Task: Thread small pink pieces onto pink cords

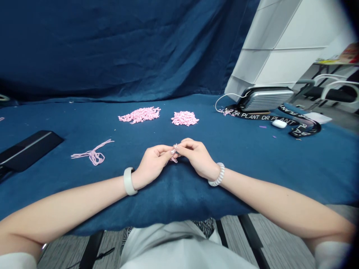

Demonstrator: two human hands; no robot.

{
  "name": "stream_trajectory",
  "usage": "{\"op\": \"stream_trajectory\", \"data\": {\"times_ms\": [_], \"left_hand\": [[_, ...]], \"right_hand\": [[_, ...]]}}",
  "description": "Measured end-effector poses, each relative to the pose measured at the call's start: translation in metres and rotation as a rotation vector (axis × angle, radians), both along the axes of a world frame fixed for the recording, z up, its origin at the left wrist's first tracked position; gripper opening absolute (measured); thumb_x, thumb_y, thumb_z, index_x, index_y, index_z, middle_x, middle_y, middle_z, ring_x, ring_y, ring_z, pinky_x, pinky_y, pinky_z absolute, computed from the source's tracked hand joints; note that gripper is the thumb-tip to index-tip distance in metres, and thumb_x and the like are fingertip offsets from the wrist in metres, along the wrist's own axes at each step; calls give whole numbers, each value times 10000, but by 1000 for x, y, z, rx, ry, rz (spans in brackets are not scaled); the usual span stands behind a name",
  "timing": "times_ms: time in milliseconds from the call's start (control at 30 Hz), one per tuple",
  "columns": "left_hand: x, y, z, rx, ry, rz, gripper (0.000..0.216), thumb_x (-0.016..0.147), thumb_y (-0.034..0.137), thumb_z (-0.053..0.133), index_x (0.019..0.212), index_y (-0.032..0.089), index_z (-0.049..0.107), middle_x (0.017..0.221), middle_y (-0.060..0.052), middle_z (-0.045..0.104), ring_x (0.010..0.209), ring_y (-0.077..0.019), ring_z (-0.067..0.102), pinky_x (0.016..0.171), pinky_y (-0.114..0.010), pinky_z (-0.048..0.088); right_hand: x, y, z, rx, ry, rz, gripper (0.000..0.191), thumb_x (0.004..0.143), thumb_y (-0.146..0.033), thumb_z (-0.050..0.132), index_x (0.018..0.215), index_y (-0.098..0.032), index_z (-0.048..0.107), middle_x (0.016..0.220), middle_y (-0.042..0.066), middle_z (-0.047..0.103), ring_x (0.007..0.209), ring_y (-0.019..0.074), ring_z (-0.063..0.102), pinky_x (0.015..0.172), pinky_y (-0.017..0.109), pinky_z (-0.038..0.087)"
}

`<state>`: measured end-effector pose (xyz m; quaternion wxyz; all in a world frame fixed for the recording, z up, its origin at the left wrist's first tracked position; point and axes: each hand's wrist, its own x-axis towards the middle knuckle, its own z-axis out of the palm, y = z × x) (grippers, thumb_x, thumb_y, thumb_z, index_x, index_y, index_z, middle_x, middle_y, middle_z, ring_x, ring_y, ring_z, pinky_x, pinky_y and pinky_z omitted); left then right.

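Both hands meet over the front middle of the blue-covered table. A short loop of pink yarn [174, 160] hangs below the fingertips, and the rest of it is hidden by the fingers. My left hand [153, 163] is closed, pinching the yarn between thumb and forefinger. Closed against it from the other side, my right hand [198, 157] also pinches the yarn. To the left lies a loose bundle of pink yarn strands [94, 154]. Beyond the hands are two heaps of small pink yarn pieces, a wider heap [140, 115] and a rounder heap [184, 118].
A dark flat panel [30, 149] lies at the left edge. At the back right stand a silver ribbed case [266, 100] with a white cable, a black lettered strap [252, 116] and a white earbud case [279, 124]. A blue cloth [112, 48] hangs behind.
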<state>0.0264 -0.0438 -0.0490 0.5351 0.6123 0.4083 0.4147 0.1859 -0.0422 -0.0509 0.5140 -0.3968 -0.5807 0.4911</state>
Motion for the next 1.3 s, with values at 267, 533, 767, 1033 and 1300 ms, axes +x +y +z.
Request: {"op": "stream_trajectory", "data": {"times_ms": [267,533,767,1033,1300], "left_hand": [[0,0,-2,-23,-70,27,247,804,377,593,775,135,637,702,-37,671,622,-114,567,618,-231,427],[0,8,-3,-146,-326,157,193,782,334,631,800,146,593,816,-33,681,778,-124,619,811,-294,462],[-13,26,20,-259,-544,217,127,796,228,622,746,143,543,742,-8,644,750,-110,624,796,-281,476],[-44,56,51,-118,-673,297,110,852,159,537,743,164,518,656,35,585,635,-71,598,747,-258,511],[-27,42,37,-286,-540,200,83,855,84,503,852,116,580,736,-32,649,769,-125,658,850,-313,502]], "right_hand": [[-2,0,2,-110,138,-15,192,665,-325,721,599,-157,657,707,6,539,688,114,500,684,279,399],[3,7,10,-323,513,12,176,691,-288,702,694,-177,565,786,4,609,720,116,549,702,270,442],[29,21,33,-294,778,-5,202,842,-244,532,674,-204,427,552,-43,455,528,91,467,679,276,475],[43,32,33,-283,553,83,247,833,-161,527,636,-177,378,470,-80,249,414,47,198,418,181,214],[29,30,17,-322,400,-19,161,714,-105,616,874,-123,621,660,-9,558,535,46,444,488,179,327]]}}
